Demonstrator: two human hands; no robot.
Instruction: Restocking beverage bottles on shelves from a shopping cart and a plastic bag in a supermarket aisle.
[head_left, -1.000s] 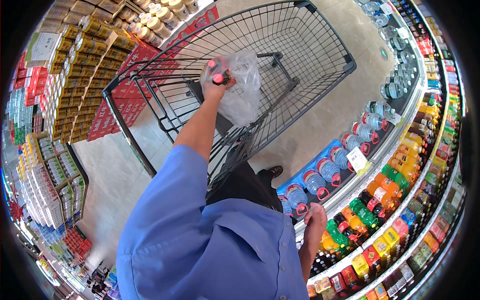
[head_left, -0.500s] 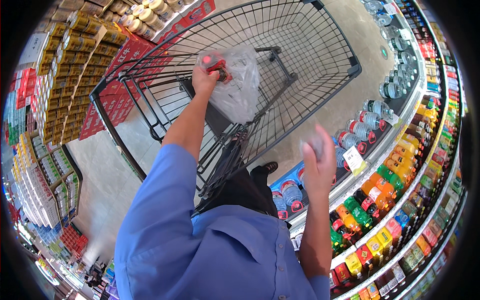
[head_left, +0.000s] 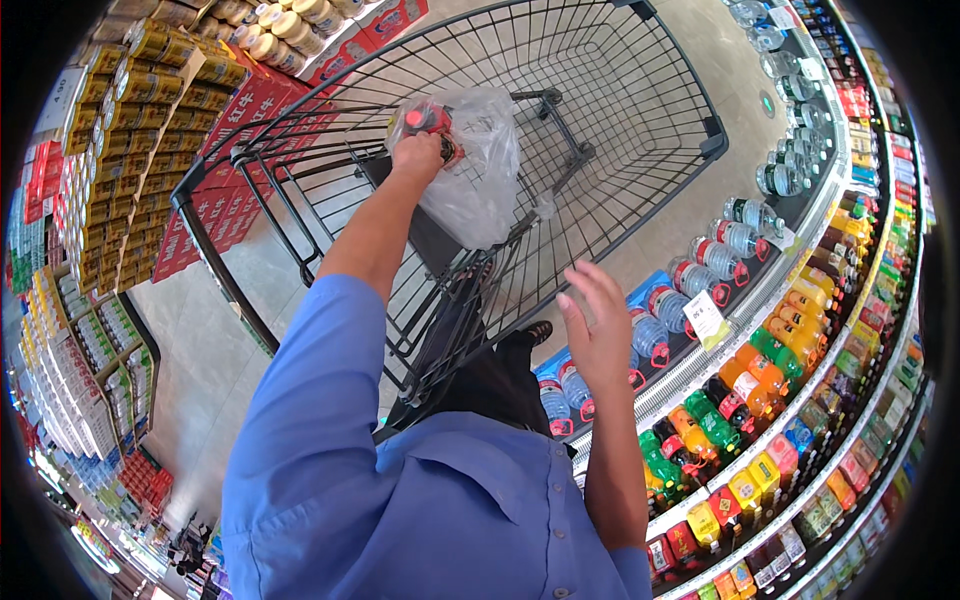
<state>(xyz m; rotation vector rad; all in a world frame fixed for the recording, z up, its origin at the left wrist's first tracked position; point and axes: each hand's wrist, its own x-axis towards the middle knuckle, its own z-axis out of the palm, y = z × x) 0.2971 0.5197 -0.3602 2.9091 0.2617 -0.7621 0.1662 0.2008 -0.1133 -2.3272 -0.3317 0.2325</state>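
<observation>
Leftward, toward the cart [head_left: 715, 140], the right hand [head_left: 597, 325] has moved since half a second ago, while the left hand [head_left: 420, 152] has stayed at the plastic bag [head_left: 480, 215] in the cart's near end. That left hand is clamped on a dark bottle [head_left: 447, 149] at the bag's mouth, its lower part hidden by fingers and film; a pinkish-red cap [head_left: 414, 118] shows just beyond the knuckles. The right hand's fingers are apart, holding nothing visible, just outside the cart's right rim. Over the wire mesh between that hand and the bag is a clear crumpled scrap [head_left: 545, 207] (too blurred to name). Open room runs from the bag to the cart's far end, and a strip of smooth grey floor [head_left: 738, 85] separates its dark rim from the curved shelf edge. The bag is thin, cloudy and creased, sagging against stiff black wire. Rounded, ribbed water bottles [head_left: 650, 335] with red handles line the low shelf; opposite, cylindrical gold cans [head_left: 150, 130] stand stacked near flat-sided red cartons [head_left: 215, 220].
</observation>
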